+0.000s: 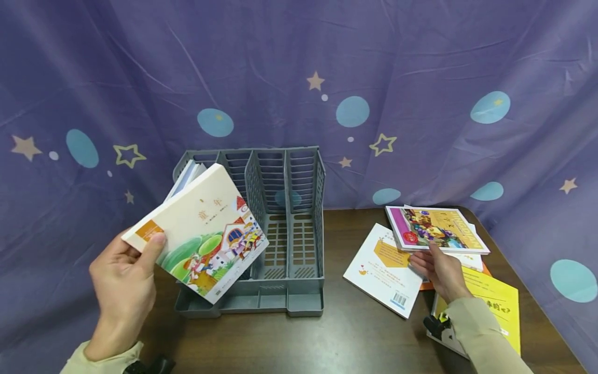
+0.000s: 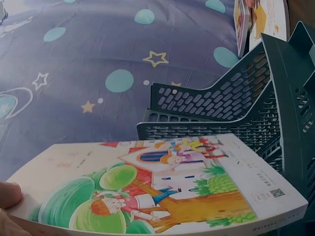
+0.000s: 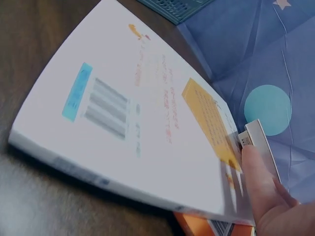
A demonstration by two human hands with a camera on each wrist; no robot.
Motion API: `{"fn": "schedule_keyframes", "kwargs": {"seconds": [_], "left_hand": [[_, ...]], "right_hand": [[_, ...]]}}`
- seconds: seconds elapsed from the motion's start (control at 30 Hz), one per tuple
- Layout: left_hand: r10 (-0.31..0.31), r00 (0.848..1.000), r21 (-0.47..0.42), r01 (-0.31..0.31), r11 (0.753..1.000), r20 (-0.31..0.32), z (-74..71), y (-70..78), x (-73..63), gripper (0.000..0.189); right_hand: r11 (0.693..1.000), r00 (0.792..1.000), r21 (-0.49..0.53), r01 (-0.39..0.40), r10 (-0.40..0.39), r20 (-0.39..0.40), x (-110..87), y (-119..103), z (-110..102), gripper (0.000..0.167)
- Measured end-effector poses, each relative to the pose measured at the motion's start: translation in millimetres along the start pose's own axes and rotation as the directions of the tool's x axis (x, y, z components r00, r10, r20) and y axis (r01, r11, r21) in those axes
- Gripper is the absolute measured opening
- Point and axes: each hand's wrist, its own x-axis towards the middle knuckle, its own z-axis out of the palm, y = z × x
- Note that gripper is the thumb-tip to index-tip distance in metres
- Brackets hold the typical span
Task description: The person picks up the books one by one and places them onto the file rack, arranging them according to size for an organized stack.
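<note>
My left hand [image 1: 123,280] grips a cream picture book [image 1: 210,228] by one corner, thumb on its illustrated cover. The book is raised and tilted before the left part of a grey divided book rack [image 1: 303,306]. In the left wrist view its cover [image 2: 147,191] spreads across the front, bright with children and green trees. At the right, my right hand [image 1: 441,270] touches the near edge of a purple-and-yellow book [image 1: 444,228], its fingers fairly straight. Beneath this hand lies a white book [image 3: 128,108], back cover up, with a barcode and an orange panel.
Pale books [image 1: 183,179] stand in the rack's left slot, partly hidden behind the cream book. A yellow book [image 1: 500,306] lies under the right forearm, near the brown table's [image 1: 364,337] right side. Behind everything hangs a purple curtain [image 1: 289,62] with stars and dots.
</note>
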Motion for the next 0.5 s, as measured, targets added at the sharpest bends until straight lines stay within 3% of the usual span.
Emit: {"fn": "schedule_keyframes", "kwargs": {"seconds": [0.13, 0.3, 0.5], "left_hand": [[0.002, 1.0, -0.007, -0.002, 1.0, -0.031, -0.9, -2.2, 0.3, 0.026], [0.004, 0.998, 0.06, 0.0, 0.998, -0.068, -1.8, -3.2, 3.5, 0.026], [0.015, 0.993, 0.117, -0.001, 0.993, -0.119, -5.0, -3.5, 8.4, 0.027]], "right_hand": [[1.0, 0.997, 0.01, -0.03, 0.03, -0.068, 4.3, -0.6, 3.1, 0.044], [0.995, 0.985, 0.033, -0.093, 0.097, -0.142, 7.8, -0.8, 4.8, 0.032], [0.988, 0.986, 0.089, -0.13, 0.138, -0.091, 11.2, -2.9, 3.9, 0.033]]}}
